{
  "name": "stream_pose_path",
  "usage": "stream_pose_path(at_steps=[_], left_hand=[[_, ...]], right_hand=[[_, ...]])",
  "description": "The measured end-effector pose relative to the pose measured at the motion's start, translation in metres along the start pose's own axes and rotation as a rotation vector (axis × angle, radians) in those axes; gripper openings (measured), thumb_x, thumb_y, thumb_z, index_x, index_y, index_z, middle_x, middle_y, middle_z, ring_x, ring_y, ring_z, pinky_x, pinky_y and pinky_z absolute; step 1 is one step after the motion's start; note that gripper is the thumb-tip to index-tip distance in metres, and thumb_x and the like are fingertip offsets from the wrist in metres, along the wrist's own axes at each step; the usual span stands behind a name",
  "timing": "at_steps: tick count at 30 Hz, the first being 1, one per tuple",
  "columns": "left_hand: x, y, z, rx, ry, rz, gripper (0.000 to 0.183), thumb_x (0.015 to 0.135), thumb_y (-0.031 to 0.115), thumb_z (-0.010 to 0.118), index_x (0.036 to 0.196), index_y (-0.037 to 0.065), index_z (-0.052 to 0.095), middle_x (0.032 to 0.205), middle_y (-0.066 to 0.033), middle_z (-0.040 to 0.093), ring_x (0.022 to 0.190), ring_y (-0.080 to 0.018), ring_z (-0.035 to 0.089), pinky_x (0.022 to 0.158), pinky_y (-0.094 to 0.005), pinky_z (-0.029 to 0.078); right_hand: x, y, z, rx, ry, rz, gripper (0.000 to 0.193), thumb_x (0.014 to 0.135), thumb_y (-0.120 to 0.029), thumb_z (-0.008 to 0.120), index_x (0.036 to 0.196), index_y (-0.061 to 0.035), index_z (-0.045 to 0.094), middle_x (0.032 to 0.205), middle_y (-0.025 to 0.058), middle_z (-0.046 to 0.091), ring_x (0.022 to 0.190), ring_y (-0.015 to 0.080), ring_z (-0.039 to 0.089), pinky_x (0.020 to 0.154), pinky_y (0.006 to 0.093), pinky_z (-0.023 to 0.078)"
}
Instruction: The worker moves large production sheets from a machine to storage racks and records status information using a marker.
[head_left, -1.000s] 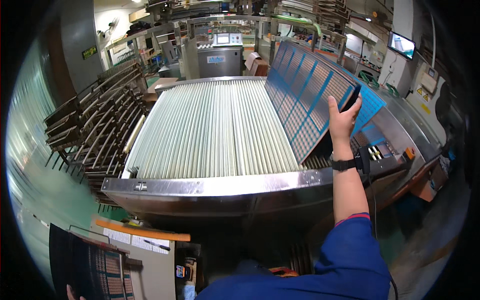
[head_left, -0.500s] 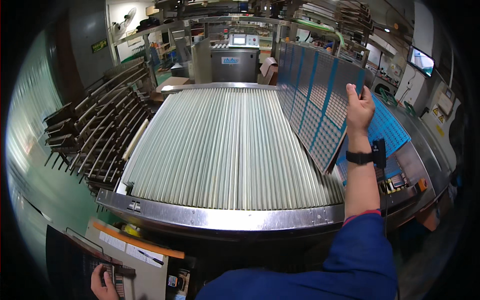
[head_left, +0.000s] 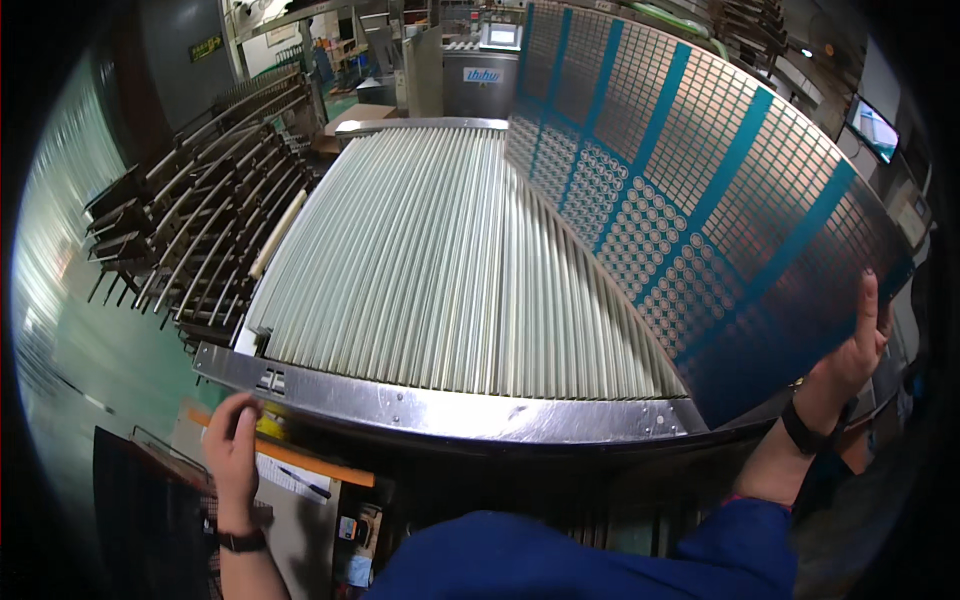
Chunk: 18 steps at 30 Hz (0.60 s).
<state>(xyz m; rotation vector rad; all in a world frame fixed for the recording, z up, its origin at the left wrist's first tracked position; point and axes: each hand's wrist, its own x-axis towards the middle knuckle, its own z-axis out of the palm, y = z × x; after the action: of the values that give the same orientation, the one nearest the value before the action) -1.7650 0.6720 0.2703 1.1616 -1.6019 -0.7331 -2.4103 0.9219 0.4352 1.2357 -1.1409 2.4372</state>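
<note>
A large thin panel (head_left: 662, 190), looking like a printed circuit board panel, stands tilted over the right part of the roller conveyor (head_left: 420, 265). Blue bands, copper-coloured grids and rows of round pads cover it. My right hand (head_left: 855, 345) grips its near right edge, thumb against the face toward me; the fingers behind are partly hidden. The panel's lower edge slants across the rollers; whether it touches them I cannot tell. My left hand (head_left: 232, 455) is raised by the conveyor's front left corner, holding nothing, thumb and fingers apart and slightly curled.
A steel front rail (head_left: 480, 412) borders the rollers. Below it at left stands a grey desk with an orange edge strip (head_left: 310, 460), papers and a pen (head_left: 303, 482). Metal racks (head_left: 215, 235) line the left side. A machine with a screen (head_left: 500, 36) stands at the back.
My right hand has moved right and toward me, swinging the panel closer and over the conveyor's right side. My left hand has risen from the dark panel at lower left. The view has shifted slightly.
</note>
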Motion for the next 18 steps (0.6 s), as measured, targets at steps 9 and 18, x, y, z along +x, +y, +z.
stream_pose_path(at_steps=[9, 18], left_hand=[[0.086, 0.03, 0.084, -0.778, -0.236, -0.192, 0.037, 0.101, 0.03, 0.055, 0.126, 0.003, 0.058, 0.103, -0.0062, 0.067, 0.095, -0.017, 0.065, 0.089, -0.0327, 0.051], [0.114, 0.019, 0.137, -0.796, -0.429, -0.403, 0.045, 0.102, 0.044, 0.052, 0.125, 0.006, 0.057, 0.102, -0.0053, 0.066, 0.091, -0.0172, 0.064, 0.08, -0.0308, 0.052]], right_hand=[[-0.072, -0.01, 0.058, -0.081, 0.154, -0.015, 0.021, 0.099, -0.009, 0.06, 0.117, -0.0011, 0.068, 0.108, 0.0078, 0.073, 0.101, 0.0145, 0.068, 0.09, 0.0288, 0.055], [-0.096, -0.014, 0.006, -0.512, -0.143, -0.051, 0.025, 0.102, -0.015, 0.058, 0.123, -0.0022, 0.06, 0.111, 0.0001, 0.062, 0.1, 0.0123, 0.054, 0.091, 0.0287, 0.041]])
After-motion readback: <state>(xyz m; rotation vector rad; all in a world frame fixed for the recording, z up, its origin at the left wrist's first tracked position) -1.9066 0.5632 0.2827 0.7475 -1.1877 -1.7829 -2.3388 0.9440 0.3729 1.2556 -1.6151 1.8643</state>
